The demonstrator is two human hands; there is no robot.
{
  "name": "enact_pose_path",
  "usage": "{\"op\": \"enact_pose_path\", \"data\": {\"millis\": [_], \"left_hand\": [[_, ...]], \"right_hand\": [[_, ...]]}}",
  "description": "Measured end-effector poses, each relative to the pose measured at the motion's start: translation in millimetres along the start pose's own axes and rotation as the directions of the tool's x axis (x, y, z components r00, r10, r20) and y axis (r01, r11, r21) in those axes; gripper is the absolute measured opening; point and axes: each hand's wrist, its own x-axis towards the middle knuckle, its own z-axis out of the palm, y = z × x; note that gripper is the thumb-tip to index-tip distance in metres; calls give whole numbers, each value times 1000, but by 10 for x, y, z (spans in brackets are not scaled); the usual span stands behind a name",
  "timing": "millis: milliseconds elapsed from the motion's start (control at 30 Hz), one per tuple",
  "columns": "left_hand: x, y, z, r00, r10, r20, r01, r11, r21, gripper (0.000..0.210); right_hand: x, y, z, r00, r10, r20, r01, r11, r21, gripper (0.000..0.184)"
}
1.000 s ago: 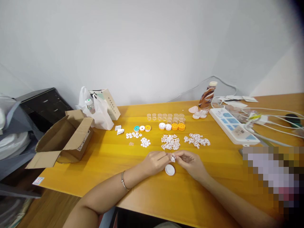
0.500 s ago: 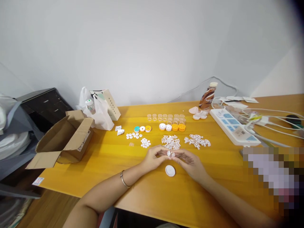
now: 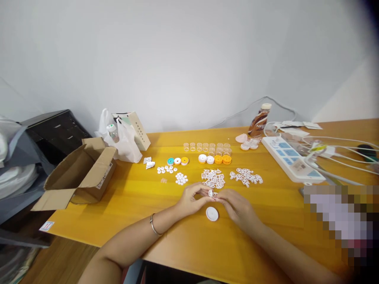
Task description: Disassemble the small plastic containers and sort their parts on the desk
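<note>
Over the near middle of the table, my left hand point(image 3: 194, 198) pinches a small white plastic part point(image 3: 211, 193) between thumb and fingers. Facing it, my right hand point(image 3: 237, 205) is closed at the fingertips on the right side of the same white plastic piece; whether this is one part or two joined cannot be made out. Just below the hands lies a round white lid point(image 3: 212, 213), flat on the table. Beyond the fingers is a pile of white openwork plastic parts point(image 3: 212, 178), with a second white pile point(image 3: 246, 176) to its right.
Clear cups point(image 3: 205, 147) stand in rows at the back, before them white and orange discs point(image 3: 218, 159). Small white caps point(image 3: 181, 178) lie left. An open cardboard box point(image 3: 97, 173) sits far left; a power strip point(image 3: 291, 159) with cables and a brown bottle point(image 3: 259, 121) are right.
My right hand's fingers have curled in and turned around the white part, covering more of its right side. My left hand stays nearly in place.
</note>
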Motion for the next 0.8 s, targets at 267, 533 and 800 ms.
{"op": "enact_pose_path", "data": {"millis": [267,533,800], "left_hand": [[18,24,14,996,-12,-85,7,999,-53,29],[177,-66,-194,944,-76,-320,28,988,-152,26],[160,-144,-118,929,-43,-367,-22,985,-170,27]], "right_hand": [[-4,-18,-13,1000,6,-4,-6,1000,-8,12],[65,278,-158,967,152,-206,-165,985,-50,12],[198,327,-38,986,131,-108,-140,987,-75,17]]}}
